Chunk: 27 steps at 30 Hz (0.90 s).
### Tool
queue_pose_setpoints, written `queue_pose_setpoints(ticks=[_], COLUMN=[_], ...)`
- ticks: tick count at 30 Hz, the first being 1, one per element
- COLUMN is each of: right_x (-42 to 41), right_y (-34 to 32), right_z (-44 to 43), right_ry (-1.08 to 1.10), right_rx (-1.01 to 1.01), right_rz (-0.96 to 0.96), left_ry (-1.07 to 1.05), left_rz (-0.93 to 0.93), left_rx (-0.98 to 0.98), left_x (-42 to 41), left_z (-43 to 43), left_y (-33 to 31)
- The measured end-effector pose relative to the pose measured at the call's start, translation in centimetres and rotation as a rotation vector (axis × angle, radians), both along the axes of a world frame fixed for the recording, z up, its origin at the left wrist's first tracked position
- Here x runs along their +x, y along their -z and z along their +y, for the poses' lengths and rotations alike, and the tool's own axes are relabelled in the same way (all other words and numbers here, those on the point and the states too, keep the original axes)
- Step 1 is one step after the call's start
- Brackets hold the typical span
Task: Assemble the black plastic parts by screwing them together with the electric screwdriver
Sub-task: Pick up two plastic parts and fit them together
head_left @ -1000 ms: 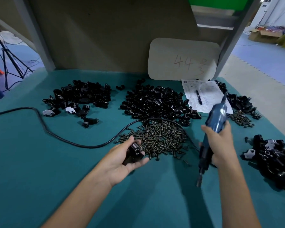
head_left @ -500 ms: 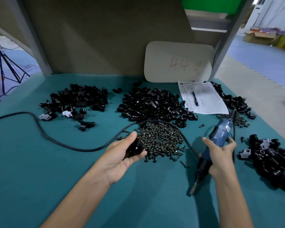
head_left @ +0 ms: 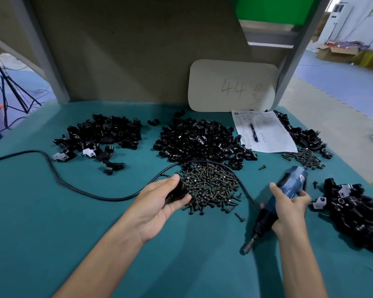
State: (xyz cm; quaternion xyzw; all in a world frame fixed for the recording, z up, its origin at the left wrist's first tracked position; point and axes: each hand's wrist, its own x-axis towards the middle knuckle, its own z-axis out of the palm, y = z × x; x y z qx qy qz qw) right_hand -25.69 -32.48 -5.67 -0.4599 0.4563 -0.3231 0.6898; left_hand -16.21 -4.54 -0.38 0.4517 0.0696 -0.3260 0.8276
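Right hand (head_left: 289, 208) wrapped around the blue electric screwdriver (head_left: 277, 202), bit angled down-left just above the teal table (head_left: 52, 222). Left hand (head_left: 157, 203) pinches a black plastic part (head_left: 177, 191) at the screw pile (head_left: 211, 186) edge. Farther back: three black part heaps, largest (head_left: 198, 140) centre, plus paper with pen (head_left: 264, 132).

Left hand (head_left: 157, 203): centre of frame, curled around a black part (head_left: 177, 191) beside the screw pile (head_left: 211, 186).
Right hand (head_left: 289, 205): lower right, gripping the blue screwdriver (head_left: 286, 190), tip angled down-left above the counter (head_left: 52, 222).
Part heaps (head_left: 194, 138): upper middle.
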Motion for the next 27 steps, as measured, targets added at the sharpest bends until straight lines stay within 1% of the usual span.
queue_pose_setpoints(ticks=[2, 4, 5, 6, 7, 8, 9, 10, 11, 12, 13, 14, 15, 18, 20, 25, 27], right_x=[0.0, -0.1, -0.1, -0.2, -0.4, -0.7, -1.0, -1.2, -1.5, -1.7, -1.8, -1.9, -1.8, -1.9, -2.1, -2.2, -2.2], right_y=[0.1, -0.1, -0.2, -0.3, -0.5, -1.0, -1.9, -3.1, -4.4, -5.5, -6.4, -7.0, -7.4, -7.8, -7.9, -7.8, -8.1], right_z=[0.0, 0.3, 0.6, 1.0, 1.5, 2.1, 3.1, 4.4, 6.1, 8.1, 9.9, 11.4, 12.6, 14.2, 14.4, 14.8, 14.8], right_ry=[-0.005, -0.036, -0.064, -0.085, -0.083, -0.067, -0.061, -0.118, -0.247, -0.431, -0.604, -0.701, -0.744, -0.688, -0.646, -0.639, -0.642], right_rx=[-0.090, -0.164, -0.201, -0.280, -0.403, -0.537, -0.666, -0.752, -0.756, -0.671, -0.543, -0.432, -0.364, -0.264, -0.224, -0.229, -0.257], right_rz=[0.079, 0.187, 0.247, 0.353, 0.496, 0.598, 0.595, 0.479, 0.294, 0.101, -0.060, -0.169, -0.231, -0.323, -0.337, -0.345, -0.343], left_ry=[0.012, 0.028, 0.037, 0.050, 0.069, 0.095, 0.124, 0.148, 0.169, 0.184, 0.188, 0.183, 0.168, 0.117, 0.138, 0.252, 0.270], left_rz=[-0.061, -0.201, -0.306, -0.433, -0.578, -0.727, -0.856, -0.955, -1.018, -1.064, -1.108, -1.150, -1.184, -1.237, -1.257, -1.267, -1.246], left_rx=[0.016, 0.084, 0.150, 0.241, 0.350, 0.456, 0.537, 0.583, 0.595, 0.593, 0.593, 0.604, 0.622, 0.662, 0.674, 0.719, 0.698], left_x=[-0.2, -0.7, -0.9, -1.2, -1.5, -1.8, -2.1, -2.5, -2.9, -3.3, -3.6, -3.9, -4.1, -4.3, -4.4, -4.7, -4.7], left_z=[0.0, -0.2, -0.2, -0.1, 0.0, 0.2, 0.3, 0.4, 0.4, 0.2, 0.0, -0.2, -0.3, -0.4, -0.4, -0.6, -0.5], left_y=[-0.2, -0.5, -0.7, -0.9, -1.2, -1.5, -1.9, -2.4, -2.8, -3.2, -3.6, -3.8, -4.0, -4.2, -4.1, -3.4, -3.3])
